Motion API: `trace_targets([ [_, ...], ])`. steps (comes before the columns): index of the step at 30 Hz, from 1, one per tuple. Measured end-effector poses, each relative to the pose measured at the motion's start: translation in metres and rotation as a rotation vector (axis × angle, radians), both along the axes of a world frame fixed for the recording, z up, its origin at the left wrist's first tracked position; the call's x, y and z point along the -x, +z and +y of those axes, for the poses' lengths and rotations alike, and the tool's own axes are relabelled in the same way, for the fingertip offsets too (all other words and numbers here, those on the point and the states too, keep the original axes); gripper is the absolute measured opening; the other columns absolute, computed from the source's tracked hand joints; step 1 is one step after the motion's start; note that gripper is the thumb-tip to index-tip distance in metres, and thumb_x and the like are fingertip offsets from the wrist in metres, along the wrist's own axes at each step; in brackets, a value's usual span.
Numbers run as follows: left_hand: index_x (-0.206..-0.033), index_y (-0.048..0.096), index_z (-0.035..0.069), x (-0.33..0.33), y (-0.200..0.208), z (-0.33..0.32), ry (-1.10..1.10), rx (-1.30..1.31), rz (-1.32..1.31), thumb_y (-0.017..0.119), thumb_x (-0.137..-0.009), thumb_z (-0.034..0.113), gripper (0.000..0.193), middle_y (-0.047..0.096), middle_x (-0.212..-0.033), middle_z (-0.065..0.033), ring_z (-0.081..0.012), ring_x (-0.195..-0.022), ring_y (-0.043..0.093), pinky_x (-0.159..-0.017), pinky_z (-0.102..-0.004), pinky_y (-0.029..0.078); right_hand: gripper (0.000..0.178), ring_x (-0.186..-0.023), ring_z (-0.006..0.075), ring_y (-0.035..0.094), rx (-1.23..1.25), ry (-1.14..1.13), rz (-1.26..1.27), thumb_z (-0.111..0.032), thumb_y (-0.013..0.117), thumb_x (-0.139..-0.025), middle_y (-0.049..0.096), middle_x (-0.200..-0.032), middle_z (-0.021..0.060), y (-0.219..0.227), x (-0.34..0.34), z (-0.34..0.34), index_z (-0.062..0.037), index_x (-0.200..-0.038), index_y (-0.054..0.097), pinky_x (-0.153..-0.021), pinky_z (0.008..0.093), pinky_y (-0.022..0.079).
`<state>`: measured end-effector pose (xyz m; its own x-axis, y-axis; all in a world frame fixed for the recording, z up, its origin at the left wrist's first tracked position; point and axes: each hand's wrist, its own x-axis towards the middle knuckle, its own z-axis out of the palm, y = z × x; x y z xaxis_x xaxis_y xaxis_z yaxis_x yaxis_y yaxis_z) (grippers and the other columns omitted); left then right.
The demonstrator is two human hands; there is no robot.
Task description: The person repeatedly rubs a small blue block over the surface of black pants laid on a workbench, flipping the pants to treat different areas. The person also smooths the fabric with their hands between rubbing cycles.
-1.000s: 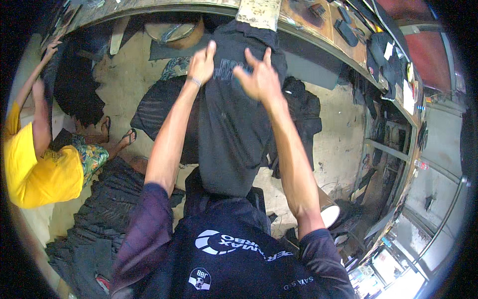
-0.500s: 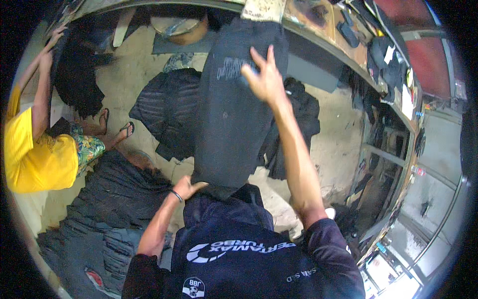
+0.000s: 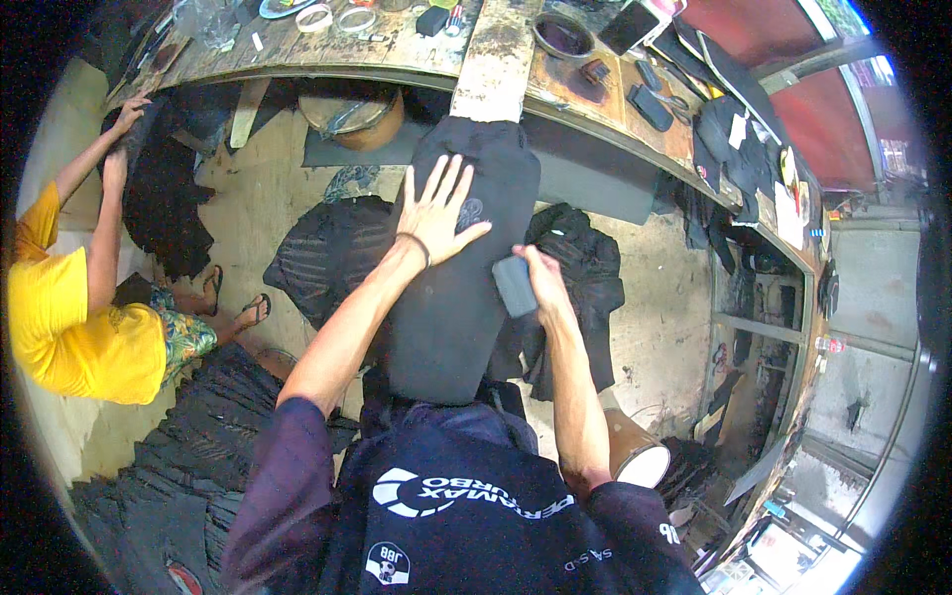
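Black cloth (image 3: pixel 441 327), tube-like and perhaps a trouser leg, is drawn over a narrow board (image 3: pixel 491 74) that juts from the workbench toward me. A small round emblem shows on the cloth, partly beside my left thumb. My left hand (image 3: pixel 436 213) lies flat on the cloth with its fingers spread, a dark band round its wrist. Just right of the cloth, my right hand (image 3: pixel 542 278) grips a grey rectangular block (image 3: pixel 514 288) with rounded corners. What the block is made of, I cannot tell.
The wooden workbench (image 3: pixel 377 55) carries a dark round bowl (image 3: pixel 563 38) and small tools. Black garments (image 3: pixel 575 268) lie on both sides of the board. At left stands a person (image 3: pixel 89 327) in yellow, near a dark clothes pile (image 3: pixel 178 446). A round container (image 3: pixel 640 458) stands at lower right.
My left hand has moved from the cloth's near edge up onto it. My right hand has come back to its right side, the block now visible. A round emblem shows instead of outlined lettering.
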<state>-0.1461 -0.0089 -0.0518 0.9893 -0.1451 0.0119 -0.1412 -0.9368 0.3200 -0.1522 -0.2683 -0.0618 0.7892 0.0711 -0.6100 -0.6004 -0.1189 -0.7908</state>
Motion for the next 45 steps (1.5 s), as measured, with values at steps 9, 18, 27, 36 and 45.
trace_targets([
  [9, -0.083, 0.06, 0.011, -0.098, -0.007, 0.009, -0.19, 0.119, -0.199, 0.071, -0.074, 0.088, 0.078, 0.066, -0.096, -0.0067, -0.0262, -0.1, 0.066, -0.083, -0.0411, 0.044, 0.051, -0.097, 0.0315, 0.068, 0.56, 0.195, -0.969, -0.037, 0.093, -0.079, 0.073, -0.107, 0.0157, 0.057, 0.06, 0.09, -0.0027, -0.112, 0.074, -0.084, 0.044, 0.054],
  [18, -0.098, 0.081, 0.006, -0.122, -0.01, 0.004, -0.198, 0.037, 0.057, 0.058, -0.073, 0.098, 0.098, 0.079, -0.1, -0.0149, -0.0312, -0.1, 0.076, -0.096, -0.0452, 0.051, 0.051, -0.1, 0.0317, 0.059, 0.68, 0.556, -0.996, -0.027, 0.094, -0.07, 0.065, -0.11, 0.0099, 0.002, 0.063, 0.146, -0.0075, -0.111, 0.071, -0.085, 0.044, 0.049],
  [27, -0.088, 0.082, 0.01, -0.127, -0.014, 0.0, -0.213, -0.019, 0.029, 0.05, -0.077, 0.1, 0.096, 0.079, -0.091, -0.0124, -0.0294, -0.092, 0.077, -0.09, -0.0485, 0.055, 0.046, -0.097, 0.0298, 0.063, 0.502, 0.771, -0.948, -0.027, 0.095, -0.066, 0.068, -0.106, 0.0089, 0.035, 0.081, 0.139, -0.0106, -0.105, 0.075, -0.087, 0.0456, 0.051],
  [36, -0.083, 0.082, 0.008, -0.129, -0.018, 0.003, -0.21, 0.033, -0.02, 0.051, -0.077, 0.099, 0.097, 0.079, -0.086, -0.0156, -0.0331, -0.085, 0.078, -0.083, -0.0472, 0.058, 0.049, -0.095, 0.0307, 0.064, 0.315, 0.884, -0.953, -0.026, 0.094, -0.064, 0.069, -0.107, 0.0085, 0.035, 0.126, 0.115, -0.0129, -0.107, 0.074, -0.082, 0.047, 0.05],
  [45, -0.086, 0.084, 0.007, -0.155, -0.034, -0.015, -0.204, 0.028, -0.056, 0.053, -0.074, 0.101, 0.099, 0.079, -0.085, -0.0184, -0.035, -0.083, 0.079, -0.081, -0.0492, 0.062, 0.053, -0.105, 0.032, 0.063, 0.47, 0.872, -0.836, -0.029, 0.094, -0.066, 0.069, -0.109, 0.0089, 0.016, 0.107, 0.079, -0.0134, -0.114, 0.076, -0.089, 0.0482, 0.051],
])
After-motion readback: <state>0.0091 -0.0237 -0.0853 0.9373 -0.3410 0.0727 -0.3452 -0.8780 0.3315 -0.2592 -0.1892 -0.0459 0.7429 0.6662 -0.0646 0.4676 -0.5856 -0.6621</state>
